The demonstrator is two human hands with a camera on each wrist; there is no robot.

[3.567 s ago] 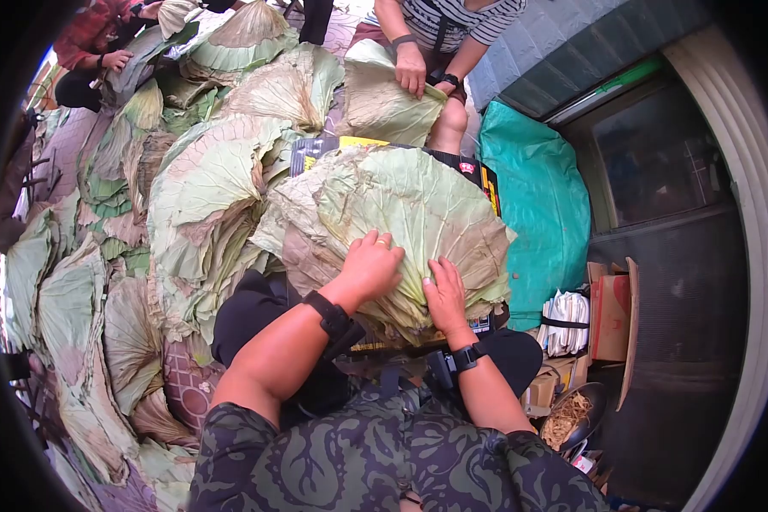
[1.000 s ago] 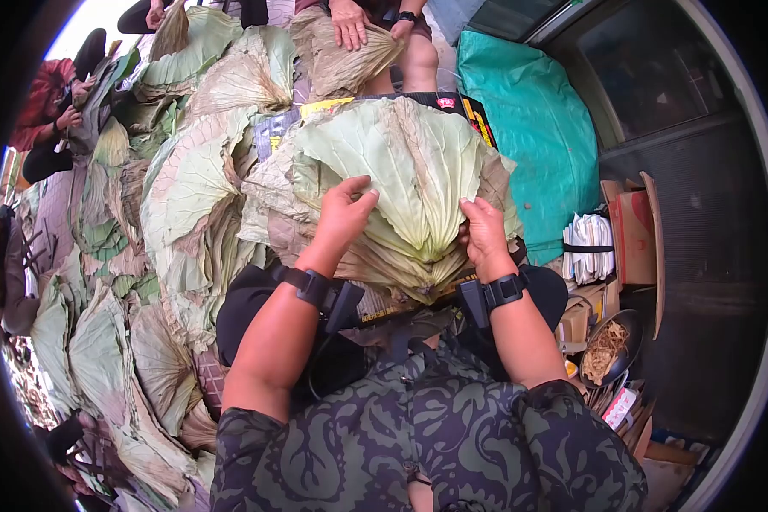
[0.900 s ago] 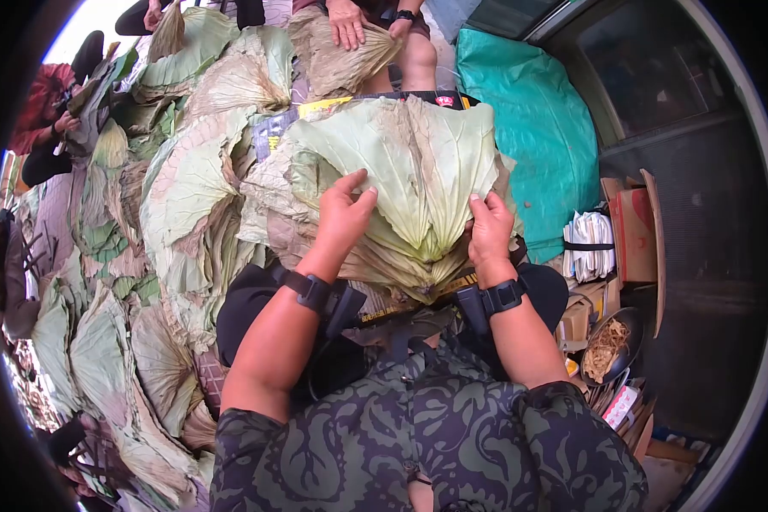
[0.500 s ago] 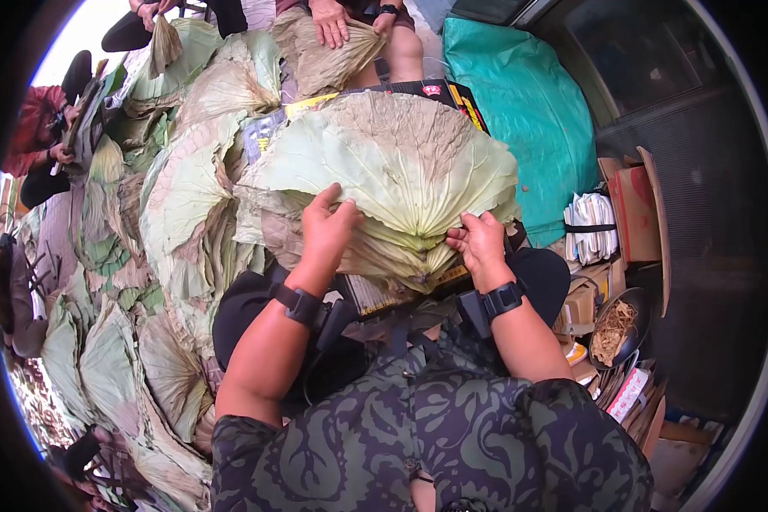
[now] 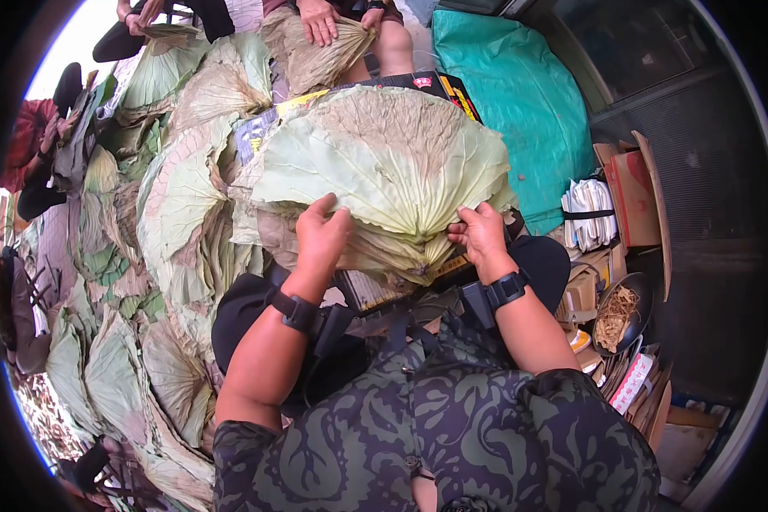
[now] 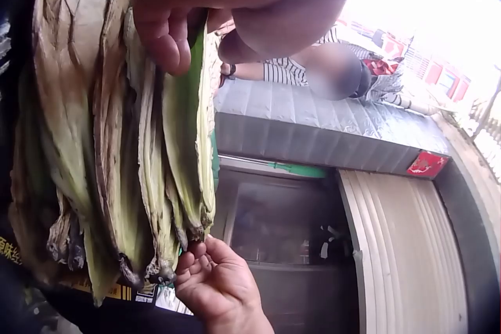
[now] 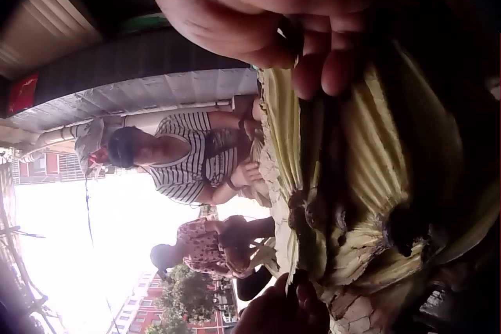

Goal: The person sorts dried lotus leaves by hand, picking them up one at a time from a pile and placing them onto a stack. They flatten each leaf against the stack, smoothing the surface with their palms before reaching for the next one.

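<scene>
A large, dry, pale green and brown leaf (image 5: 384, 162) fans out over a stack of folded leaves (image 5: 375, 247). My left hand (image 5: 322, 241) pinches its near left edge between thumb and fingers. On the other side, my right hand (image 5: 485, 237) pinches the near edge just right of where the veins meet. In the left wrist view, the layered folds (image 6: 117, 138) hang below my left hand (image 6: 250, 5), with my right hand (image 6: 219, 291) at their ends. The right wrist view has my right hand (image 7: 266, 13) above ribbed leaf bases (image 7: 376, 162); some fingertips are hidden.
A black printed box (image 5: 380, 294) lies under the stack. More leaves (image 5: 183, 205) cover the ground leftward. A green tarp (image 5: 520, 111), cardboard box (image 5: 636, 196), paper bundle (image 5: 587, 213) and pan (image 5: 619, 320) stand right. Another person's hands (image 5: 320, 21) hold a leaf opposite.
Both hands lay on the leaves earliest, then lifted the top leaf's edges. Its raised, creased sheet has spread into a wide fan, and my right hand has moved inward toward its base.
</scene>
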